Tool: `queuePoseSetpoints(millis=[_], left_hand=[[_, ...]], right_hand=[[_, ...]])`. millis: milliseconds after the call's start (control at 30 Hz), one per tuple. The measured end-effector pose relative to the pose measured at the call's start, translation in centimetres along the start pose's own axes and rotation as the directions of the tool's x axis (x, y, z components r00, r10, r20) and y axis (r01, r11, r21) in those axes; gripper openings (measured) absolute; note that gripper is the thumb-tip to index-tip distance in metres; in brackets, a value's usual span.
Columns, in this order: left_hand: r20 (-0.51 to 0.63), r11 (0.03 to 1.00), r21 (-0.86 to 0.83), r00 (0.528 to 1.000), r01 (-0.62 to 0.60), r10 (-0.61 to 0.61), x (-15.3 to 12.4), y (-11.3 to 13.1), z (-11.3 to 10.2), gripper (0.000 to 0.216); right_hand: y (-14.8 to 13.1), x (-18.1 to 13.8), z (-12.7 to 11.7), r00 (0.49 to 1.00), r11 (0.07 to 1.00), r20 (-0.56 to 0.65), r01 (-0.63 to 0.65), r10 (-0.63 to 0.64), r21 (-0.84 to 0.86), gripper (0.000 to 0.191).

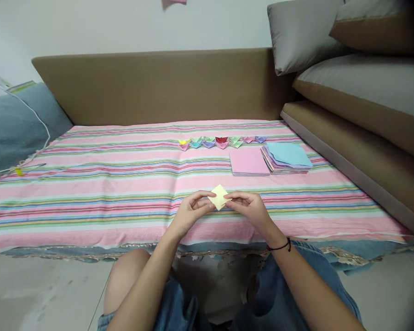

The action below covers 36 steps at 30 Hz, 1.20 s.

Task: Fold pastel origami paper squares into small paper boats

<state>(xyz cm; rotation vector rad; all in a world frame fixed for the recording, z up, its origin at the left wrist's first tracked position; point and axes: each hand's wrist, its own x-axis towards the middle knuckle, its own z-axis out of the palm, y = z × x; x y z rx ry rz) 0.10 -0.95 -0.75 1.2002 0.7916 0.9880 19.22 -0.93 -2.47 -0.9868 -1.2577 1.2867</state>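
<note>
Between my two hands is a small folded piece of pale yellow paper (219,196), turned so that it looks like a diamond. My left hand (192,209) pinches its left corner between thumb and fingers. At the opposite corner, my right hand (249,208) grips the paper in the same way. Both hands are just above the near part of the striped cloth. Beyond them, several small folded paper boats (222,142) in yellow, pink, blue, green, red and purple stand in two rows.
A pink paper stack (249,162) lies beside a taller, uneven stack of coloured sheets (287,156) topped with light blue. The striped cloth (89,184) covers the seat. Grey and brown cushions (365,87) are piled at right. A white cable (37,119) runs down at left.
</note>
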Motion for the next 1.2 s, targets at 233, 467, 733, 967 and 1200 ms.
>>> queuePoseSetpoints(millis=[233, 467, 733, 967, 1200], left_hand=[[-0.049, 0.999, 0.014, 0.998, -0.029, 0.030, 0.2, -0.7, -0.3, 0.028], [-0.048, 0.999, 0.036, 0.999, -0.008, 0.010, 0.0, -0.5, -0.2, 0.030], [-0.053, 0.999, 0.042, 0.999, -0.009, 0.011, 0.2, -0.8, -0.3, 0.030], [-0.082, 0.985, 0.141, 0.991, -0.095, 0.107, 0.2, -0.7, 0.0, 0.022], [-0.129, 0.960, 0.223, 0.971, -0.171, 0.203, 0.3, -1.2, 0.2, 0.013]], right_hand=[[-0.2, -0.1, 0.1, 0.997, 0.997, 0.005, 0.072, -0.072, -0.036, 0.018], [0.0, -0.1, 0.0, 0.998, 0.997, -0.011, 0.067, -0.067, -0.034, 0.017], [0.1, -0.1, 0.2, 1.000, 1.000, -0.022, 0.019, -0.019, -0.006, 0.018], [0.1, -0.1, 0.1, 1.000, 1.000, 0.003, 0.002, -0.002, 0.005, 0.018], [-0.1, -0.3, 0.3, 0.995, 0.996, 0.059, 0.083, -0.085, 0.024, 0.017]])
